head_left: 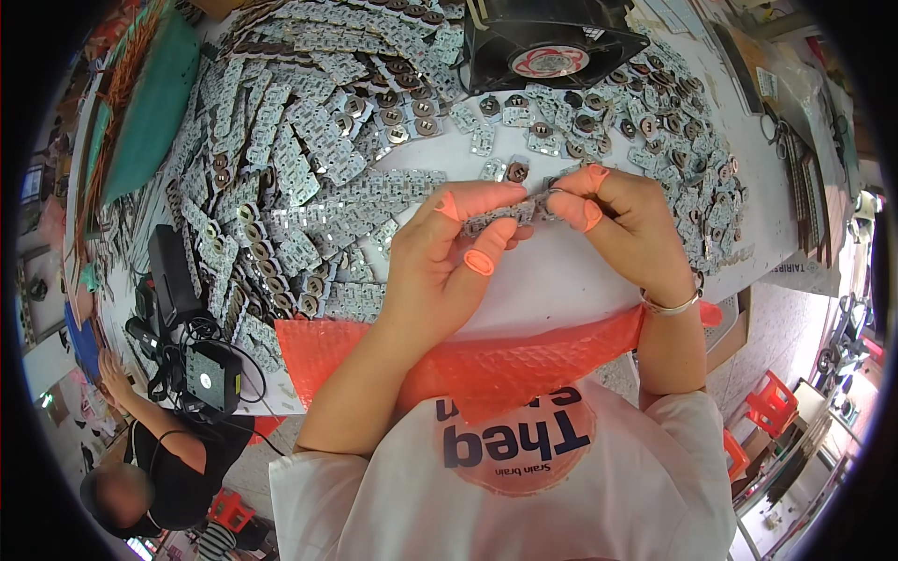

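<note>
Near the bench's (561, 271) front edge, both hands, left (449, 257) and right (613, 220), are pinching a thin circuit strip (510, 213) by its ends; it looks light, stiff and brittle.

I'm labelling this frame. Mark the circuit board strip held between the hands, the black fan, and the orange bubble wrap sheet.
circuit board strip (505, 217), head view, middle of the strip between both hands
black fan (549, 42), head view, round hub
orange bubble wrap sheet (524, 360), head view, sheet's middle
</note>
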Demonstrator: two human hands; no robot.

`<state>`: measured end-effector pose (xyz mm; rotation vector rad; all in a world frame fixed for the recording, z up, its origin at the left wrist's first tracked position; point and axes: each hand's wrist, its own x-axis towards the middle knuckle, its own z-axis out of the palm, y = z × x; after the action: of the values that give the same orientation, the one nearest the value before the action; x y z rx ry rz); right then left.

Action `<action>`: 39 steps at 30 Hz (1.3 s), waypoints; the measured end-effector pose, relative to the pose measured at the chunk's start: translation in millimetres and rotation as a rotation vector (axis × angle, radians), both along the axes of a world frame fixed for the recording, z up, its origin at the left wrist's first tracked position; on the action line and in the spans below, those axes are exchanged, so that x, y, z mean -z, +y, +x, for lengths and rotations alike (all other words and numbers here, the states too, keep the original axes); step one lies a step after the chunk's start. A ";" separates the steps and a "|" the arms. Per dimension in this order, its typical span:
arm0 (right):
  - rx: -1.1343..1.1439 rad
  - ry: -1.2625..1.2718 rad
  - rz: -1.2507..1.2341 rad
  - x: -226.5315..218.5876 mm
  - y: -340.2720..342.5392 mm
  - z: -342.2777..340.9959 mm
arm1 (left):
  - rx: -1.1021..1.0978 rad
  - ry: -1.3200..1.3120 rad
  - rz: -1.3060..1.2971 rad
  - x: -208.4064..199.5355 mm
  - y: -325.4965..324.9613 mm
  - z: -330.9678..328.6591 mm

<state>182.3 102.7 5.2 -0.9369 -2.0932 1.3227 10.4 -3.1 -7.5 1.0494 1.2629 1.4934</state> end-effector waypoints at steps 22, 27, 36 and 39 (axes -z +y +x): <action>-0.195 0.103 -0.176 -2.1 -7.2 -5.1 | 0.050 -0.304 -0.141 -6.5 -2.2 -7.0; -0.267 0.243 -0.787 -13.8 -5.7 -1.7 | 0.271 -0.635 -0.165 -8.2 -5.9 -13.8; -0.099 0.084 -0.309 -7.0 -12.0 -9.5 | 0.007 0.300 0.213 1.4 -4.1 -9.4; -0.134 0.111 -0.186 -1.3 -13.8 -11.4 | -0.118 0.342 0.225 3.0 -3.4 -4.8</action>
<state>170.9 88.9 6.5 -0.7878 -2.0046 1.6223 5.6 -6.6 -10.5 1.4477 1.4349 1.6206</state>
